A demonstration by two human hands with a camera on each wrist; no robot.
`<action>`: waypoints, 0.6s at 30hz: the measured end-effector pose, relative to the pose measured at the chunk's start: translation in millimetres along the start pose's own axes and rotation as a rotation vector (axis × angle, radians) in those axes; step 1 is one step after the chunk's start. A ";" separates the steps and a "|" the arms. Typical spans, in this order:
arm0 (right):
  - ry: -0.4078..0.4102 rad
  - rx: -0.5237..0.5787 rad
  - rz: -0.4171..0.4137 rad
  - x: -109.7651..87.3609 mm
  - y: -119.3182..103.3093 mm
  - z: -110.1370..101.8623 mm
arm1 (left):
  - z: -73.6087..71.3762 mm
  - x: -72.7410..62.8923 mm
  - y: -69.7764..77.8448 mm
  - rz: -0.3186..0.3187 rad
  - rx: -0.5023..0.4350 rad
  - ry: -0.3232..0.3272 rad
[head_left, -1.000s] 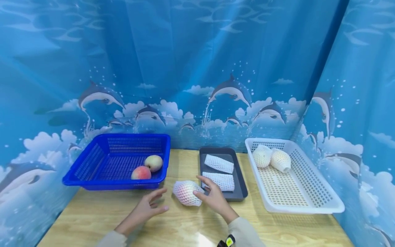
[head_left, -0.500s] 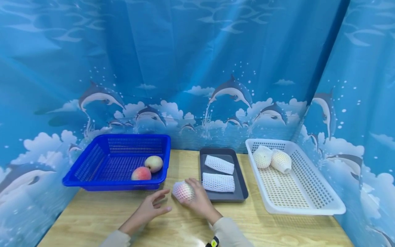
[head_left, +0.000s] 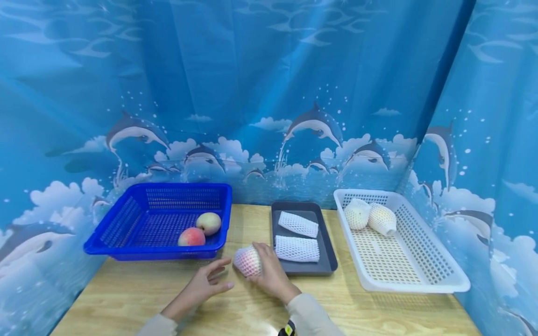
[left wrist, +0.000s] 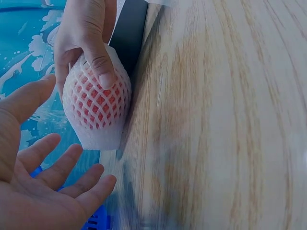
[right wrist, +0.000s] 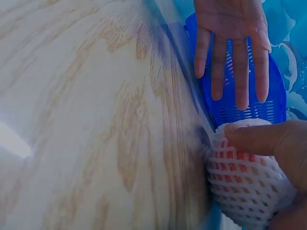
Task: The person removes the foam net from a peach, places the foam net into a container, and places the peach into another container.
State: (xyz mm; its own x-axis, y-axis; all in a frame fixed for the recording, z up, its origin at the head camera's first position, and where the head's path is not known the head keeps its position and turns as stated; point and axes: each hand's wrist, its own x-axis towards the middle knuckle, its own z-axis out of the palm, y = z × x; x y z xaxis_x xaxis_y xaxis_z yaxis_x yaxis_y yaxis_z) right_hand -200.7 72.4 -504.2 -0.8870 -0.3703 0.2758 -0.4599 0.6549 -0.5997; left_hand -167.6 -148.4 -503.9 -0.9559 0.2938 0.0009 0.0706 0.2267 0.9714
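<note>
A peach in a white foam net (head_left: pixel 248 261) is at the middle of the wooden table, its red skin showing through the mesh. My right hand (head_left: pixel 271 273) grips it from the right, thumb on the near side and fingers over the far side. In the left wrist view the thumb presses on the netted peach (left wrist: pixel 98 103). My left hand (head_left: pixel 206 284) is just left of the peach, fingers spread and relaxed, holding nothing. The right wrist view shows the left palm (right wrist: pixel 232 43) facing the peach across a small gap.
On the left, a blue basket (head_left: pixel 157 255) holds two bare peaches (head_left: pixel 199 231). A dark grey tray (head_left: pixel 302 268) with two white foam nets (head_left: pixel 297 248) lies right of centre. Farther right, a white basket (head_left: pixel 414 285) contains two netted fruits (head_left: pixel 381 218). A dolphin-print curtain hangs behind.
My right hand has moved left from the peach's right edge and closed round it. The peach has turned and shifted slightly left. My left hand has edged slightly right, still relaxed.
</note>
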 end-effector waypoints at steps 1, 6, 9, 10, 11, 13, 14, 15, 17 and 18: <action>0.001 -0.004 -0.008 0.3 0.3 0.2 | -0.2 -0.3 0.1 0.000 -0.003 0.000; 0.004 0.006 -0.036 1.0 1.5 1.0 | -0.8 -0.8 0.2 0.009 -0.003 0.004; 0.008 0.021 -0.038 1.5 2.2 1.3 | -0.9 -1.4 -0.1 0.015 0.004 0.005; 0.008 0.025 -0.034 1.5 2.3 1.2 | -0.9 -1.6 -0.2 0.017 0.007 0.004; 0.006 0.034 -0.029 1.5 2.2 0.8 | -0.9 -1.9 -0.1 0.019 0.010 0.004; 0.002 0.052 -0.018 1.4 2.0 -0.6 | -0.9 -2.4 0.1 0.025 0.017 0.003; -0.001 0.061 -0.011 1.4 1.8 -1.8 | -0.9 -2.6 0.6 0.028 0.018 0.001; 0.000 0.069 -0.009 1.4 1.6 -3.3 | -0.9 -2.7 1.2 0.032 0.023 -0.001; 0.003 0.095 -0.003 1.7 1.3 -7.2 | -1.1 -2.5 3.2 0.043 0.026 -0.007; 0.006 0.112 0.000 1.8 1.2 -9.6 | -1.3 -2.3 4.6 0.049 0.027 -0.011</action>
State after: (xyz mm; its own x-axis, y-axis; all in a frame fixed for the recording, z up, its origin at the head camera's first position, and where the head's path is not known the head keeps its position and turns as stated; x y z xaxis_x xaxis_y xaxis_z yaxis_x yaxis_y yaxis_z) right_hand -203.3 78.9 -497.2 -0.8873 -0.3663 0.2802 -0.4529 0.5772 -0.6795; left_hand -165.5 -149.2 -499.1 -0.9478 0.3157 0.0456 0.1251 0.2365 0.9635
